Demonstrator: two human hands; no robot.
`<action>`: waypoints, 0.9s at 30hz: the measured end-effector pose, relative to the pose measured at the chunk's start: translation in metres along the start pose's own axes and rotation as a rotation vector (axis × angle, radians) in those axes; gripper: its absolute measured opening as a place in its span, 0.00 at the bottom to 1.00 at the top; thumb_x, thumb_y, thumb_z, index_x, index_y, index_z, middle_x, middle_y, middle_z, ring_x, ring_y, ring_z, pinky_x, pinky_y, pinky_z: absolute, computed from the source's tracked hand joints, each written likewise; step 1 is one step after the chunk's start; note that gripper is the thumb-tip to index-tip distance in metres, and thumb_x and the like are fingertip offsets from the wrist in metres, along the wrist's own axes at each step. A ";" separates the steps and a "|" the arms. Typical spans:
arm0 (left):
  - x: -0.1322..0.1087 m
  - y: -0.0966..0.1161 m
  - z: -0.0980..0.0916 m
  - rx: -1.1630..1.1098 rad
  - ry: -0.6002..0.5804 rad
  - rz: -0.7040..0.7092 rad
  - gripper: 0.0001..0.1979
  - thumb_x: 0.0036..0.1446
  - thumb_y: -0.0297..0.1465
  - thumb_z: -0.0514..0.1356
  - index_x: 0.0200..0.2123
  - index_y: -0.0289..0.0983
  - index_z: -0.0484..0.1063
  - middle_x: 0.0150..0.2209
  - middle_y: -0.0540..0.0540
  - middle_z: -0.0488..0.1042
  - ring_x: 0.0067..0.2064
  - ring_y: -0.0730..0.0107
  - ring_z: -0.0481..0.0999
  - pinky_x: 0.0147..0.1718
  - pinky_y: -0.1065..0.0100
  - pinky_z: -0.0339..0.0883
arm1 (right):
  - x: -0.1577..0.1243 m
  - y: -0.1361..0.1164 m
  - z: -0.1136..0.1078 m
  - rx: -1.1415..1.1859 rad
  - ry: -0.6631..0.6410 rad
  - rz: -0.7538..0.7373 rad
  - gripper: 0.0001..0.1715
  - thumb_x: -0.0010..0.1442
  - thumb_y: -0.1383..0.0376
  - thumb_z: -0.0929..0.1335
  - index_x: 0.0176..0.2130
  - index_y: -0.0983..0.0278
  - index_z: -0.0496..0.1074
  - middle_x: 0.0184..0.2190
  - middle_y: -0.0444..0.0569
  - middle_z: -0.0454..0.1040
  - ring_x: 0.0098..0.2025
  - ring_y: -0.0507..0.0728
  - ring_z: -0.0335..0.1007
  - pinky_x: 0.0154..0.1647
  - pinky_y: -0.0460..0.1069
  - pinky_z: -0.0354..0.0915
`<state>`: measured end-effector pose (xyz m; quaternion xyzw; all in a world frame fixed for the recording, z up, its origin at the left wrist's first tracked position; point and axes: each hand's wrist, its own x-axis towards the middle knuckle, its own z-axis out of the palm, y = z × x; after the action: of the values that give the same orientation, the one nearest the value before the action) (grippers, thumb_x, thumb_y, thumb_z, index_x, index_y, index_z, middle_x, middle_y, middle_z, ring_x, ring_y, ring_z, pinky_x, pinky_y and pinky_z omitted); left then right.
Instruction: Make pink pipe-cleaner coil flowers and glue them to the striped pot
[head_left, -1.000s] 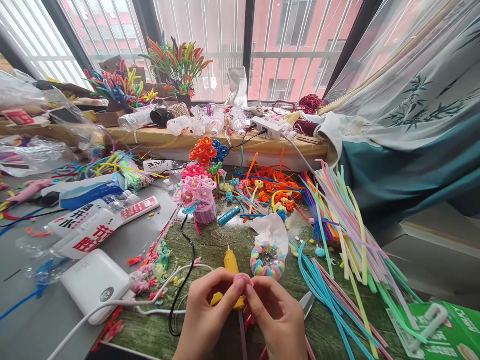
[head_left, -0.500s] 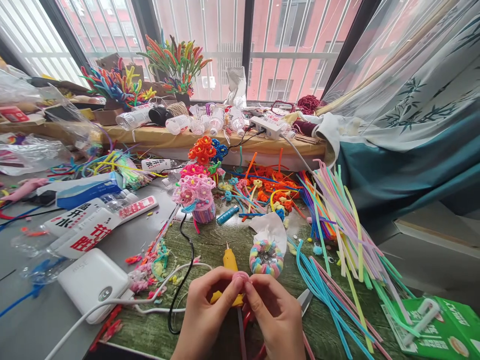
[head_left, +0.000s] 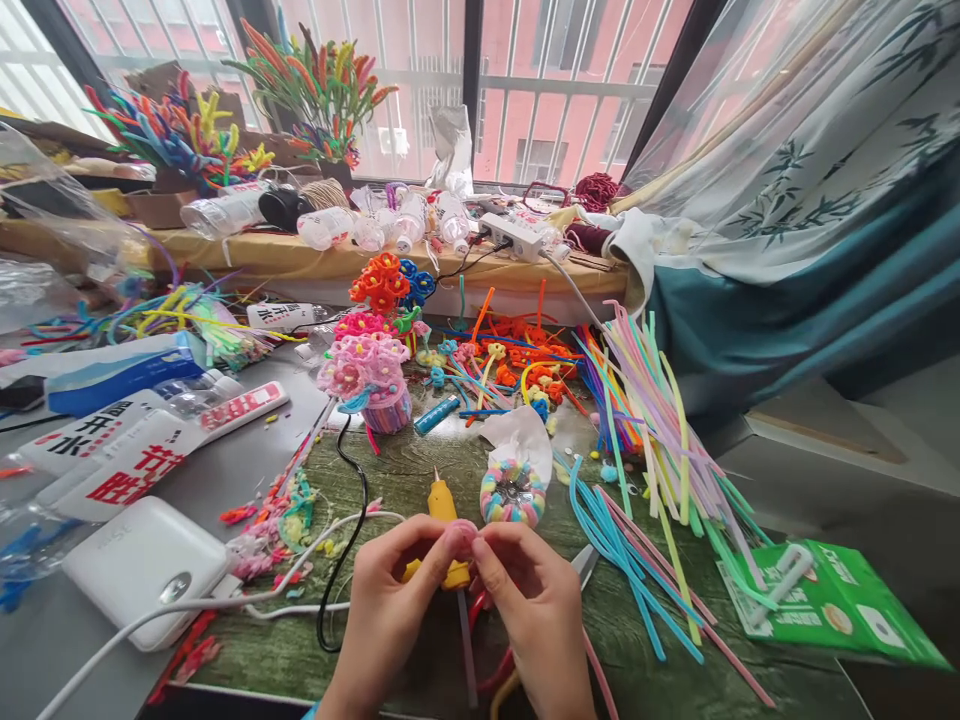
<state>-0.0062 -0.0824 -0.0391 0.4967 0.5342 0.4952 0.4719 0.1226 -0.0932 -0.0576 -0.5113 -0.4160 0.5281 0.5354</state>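
Note:
Both hands meet low in the middle of the view over a green mat. My left hand and my right hand pinch a small pink coil of pipe cleaner between thumbs and fingertips. Just behind the coil lies a yellow glue gun with its tip pointing away. A striped pastel ring of pipe cleaner rests on the mat beyond my right hand, next to a white tissue. Scissor blades stick out from under my right hand.
A fan of long pastel pipe cleaners covers the mat's right side beside a green box. A pot of pink pipe-cleaner flowers stands behind. A white power bank and cables lie left. The window ledge holds bottles and a power strip.
The view has shifted, so everything sits lower-left in frame. Both hands keep pinching the pink coil, with only small finger movements.

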 end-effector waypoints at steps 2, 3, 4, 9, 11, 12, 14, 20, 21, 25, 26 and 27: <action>0.001 0.000 0.001 -0.014 0.011 0.017 0.08 0.55 0.38 0.68 0.30 0.41 0.83 0.24 0.51 0.79 0.24 0.74 0.74 0.23 0.78 0.66 | 0.000 -0.003 -0.001 -0.008 0.001 0.003 0.17 0.59 0.53 0.73 0.32 0.65 0.79 0.25 0.47 0.77 0.27 0.55 0.74 0.27 0.44 0.68; 0.001 0.000 0.001 -0.018 0.017 0.026 0.07 0.55 0.37 0.67 0.31 0.41 0.83 0.22 0.52 0.77 0.23 0.75 0.72 0.22 0.79 0.65 | -0.001 -0.004 -0.001 -0.003 0.007 0.004 0.17 0.59 0.53 0.73 0.32 0.65 0.78 0.24 0.47 0.76 0.26 0.54 0.73 0.26 0.44 0.67; 0.001 -0.001 0.001 -0.019 0.022 0.035 0.07 0.55 0.37 0.67 0.31 0.41 0.83 0.21 0.53 0.76 0.22 0.76 0.70 0.21 0.79 0.64 | -0.001 -0.004 0.000 0.006 0.014 0.006 0.17 0.59 0.53 0.73 0.31 0.65 0.78 0.24 0.46 0.76 0.26 0.54 0.73 0.26 0.44 0.67; 0.000 0.000 -0.001 -0.026 0.017 0.041 0.07 0.55 0.37 0.67 0.30 0.41 0.82 0.24 0.52 0.78 0.23 0.76 0.70 0.22 0.79 0.65 | -0.002 -0.003 0.000 0.087 0.014 0.014 0.15 0.59 0.54 0.74 0.31 0.64 0.78 0.23 0.44 0.76 0.25 0.52 0.72 0.25 0.42 0.66; -0.002 0.002 -0.002 -0.046 0.015 0.023 0.07 0.55 0.37 0.67 0.31 0.41 0.82 0.24 0.52 0.78 0.23 0.76 0.70 0.22 0.79 0.65 | -0.002 -0.003 0.001 0.107 0.010 0.012 0.14 0.60 0.55 0.74 0.32 0.64 0.78 0.23 0.44 0.76 0.24 0.52 0.72 0.25 0.42 0.66; -0.003 0.003 -0.002 -0.056 0.019 0.011 0.07 0.55 0.38 0.68 0.31 0.41 0.82 0.24 0.52 0.78 0.23 0.76 0.71 0.23 0.79 0.66 | -0.003 -0.003 0.001 0.115 0.010 0.012 0.14 0.60 0.55 0.74 0.32 0.64 0.78 0.23 0.44 0.77 0.24 0.51 0.71 0.24 0.42 0.66; -0.005 0.006 -0.001 -0.072 0.039 -0.011 0.07 0.54 0.38 0.68 0.30 0.40 0.82 0.24 0.52 0.78 0.24 0.75 0.71 0.23 0.79 0.66 | -0.003 -0.003 0.001 0.130 0.013 0.014 0.14 0.60 0.55 0.74 0.32 0.64 0.78 0.23 0.44 0.77 0.23 0.51 0.71 0.24 0.41 0.66; -0.013 0.013 0.003 -0.100 0.062 -0.064 0.07 0.51 0.37 0.70 0.29 0.40 0.81 0.26 0.51 0.79 0.26 0.74 0.73 0.24 0.78 0.66 | -0.005 -0.005 0.003 0.151 -0.022 0.008 0.14 0.58 0.56 0.75 0.30 0.65 0.78 0.21 0.43 0.74 0.22 0.50 0.70 0.24 0.41 0.66; -0.013 0.013 0.004 -0.104 0.064 -0.066 0.07 0.51 0.37 0.70 0.29 0.40 0.81 0.26 0.52 0.79 0.26 0.74 0.73 0.25 0.78 0.67 | -0.005 -0.005 0.003 0.151 -0.026 0.007 0.14 0.58 0.56 0.75 0.31 0.65 0.78 0.21 0.43 0.74 0.22 0.50 0.70 0.24 0.41 0.66; -0.014 0.012 0.006 -0.117 0.060 -0.064 0.07 0.51 0.37 0.70 0.30 0.40 0.81 0.27 0.51 0.80 0.27 0.74 0.75 0.26 0.79 0.68 | -0.004 -0.004 0.000 0.133 -0.045 -0.007 0.14 0.58 0.56 0.75 0.31 0.65 0.78 0.21 0.43 0.74 0.23 0.50 0.70 0.25 0.41 0.66; -0.013 0.012 0.006 -0.119 0.058 -0.064 0.07 0.51 0.37 0.70 0.30 0.40 0.81 0.27 0.52 0.80 0.27 0.74 0.75 0.26 0.79 0.68 | -0.004 -0.004 -0.001 0.128 -0.046 -0.012 0.14 0.58 0.56 0.75 0.31 0.65 0.78 0.21 0.43 0.74 0.23 0.50 0.70 0.25 0.41 0.66; -0.013 0.011 0.005 -0.117 0.054 -0.061 0.07 0.51 0.37 0.70 0.30 0.40 0.81 0.27 0.52 0.80 0.28 0.74 0.76 0.26 0.79 0.68 | -0.004 -0.005 -0.001 0.125 -0.049 -0.016 0.14 0.58 0.56 0.75 0.31 0.65 0.78 0.21 0.43 0.74 0.23 0.50 0.70 0.25 0.41 0.66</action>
<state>0.0005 -0.0948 -0.0284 0.4381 0.5317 0.5244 0.5004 0.1243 -0.0968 -0.0529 -0.4604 -0.3991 0.5612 0.5601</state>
